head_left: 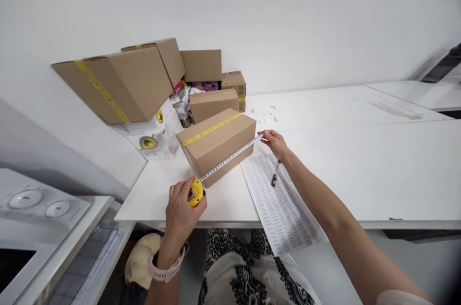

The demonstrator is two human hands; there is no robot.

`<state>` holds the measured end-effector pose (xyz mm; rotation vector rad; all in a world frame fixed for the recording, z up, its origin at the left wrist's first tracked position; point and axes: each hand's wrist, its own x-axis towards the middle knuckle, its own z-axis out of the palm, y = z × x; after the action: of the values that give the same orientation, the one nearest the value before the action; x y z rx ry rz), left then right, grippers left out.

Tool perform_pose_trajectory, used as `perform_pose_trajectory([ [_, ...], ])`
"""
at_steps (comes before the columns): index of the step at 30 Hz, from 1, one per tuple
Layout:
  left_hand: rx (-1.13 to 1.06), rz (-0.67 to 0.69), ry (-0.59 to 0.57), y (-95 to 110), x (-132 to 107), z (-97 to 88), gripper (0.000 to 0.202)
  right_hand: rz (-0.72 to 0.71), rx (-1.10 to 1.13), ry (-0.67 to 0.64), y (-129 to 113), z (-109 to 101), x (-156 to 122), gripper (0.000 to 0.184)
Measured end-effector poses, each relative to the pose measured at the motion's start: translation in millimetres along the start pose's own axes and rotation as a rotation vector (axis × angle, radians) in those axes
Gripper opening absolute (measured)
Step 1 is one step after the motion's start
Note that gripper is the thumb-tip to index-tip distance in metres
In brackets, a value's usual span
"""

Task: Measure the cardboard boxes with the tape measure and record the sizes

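Note:
My left hand (186,204) is wrapped round the yellow case of a tape measure (196,193), close to the near left corner of a closed cardboard box (219,139). The white blade (232,156) runs pulled out along the box's long front side. At the far end my right hand (272,142) pinches the blade's tip, just past the box's right corner. Yellow tape crosses the top of the box. A black and clear pen (276,174) shows below my right wrist, over a printed sheet (284,209); whether the hand also holds it I cannot tell.
Behind stand another cardboard box (213,103), a small printed carton (234,85) and a large taped box (140,86) on white avocado-print boxes (154,144). The sheet overhangs the front edge of the white table (360,170). A white microwave (36,218) is at lower left.

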<state>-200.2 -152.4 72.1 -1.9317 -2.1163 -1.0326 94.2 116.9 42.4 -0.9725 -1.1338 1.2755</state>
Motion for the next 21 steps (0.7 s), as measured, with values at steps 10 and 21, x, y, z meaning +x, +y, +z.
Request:
perform_pose_trajectory([
  [10, -0.2, -0.12, 0.014, -17, 28, 29.3, 0.047, 0.003, 0.09, 0.004, 29, 36, 4, 0.057],
  [21, -0.533, -0.294, -0.348, -5, 69, -79.7, 0.037, -0.124, -0.242, 0.114, -88, 28, -57, 0.051],
])
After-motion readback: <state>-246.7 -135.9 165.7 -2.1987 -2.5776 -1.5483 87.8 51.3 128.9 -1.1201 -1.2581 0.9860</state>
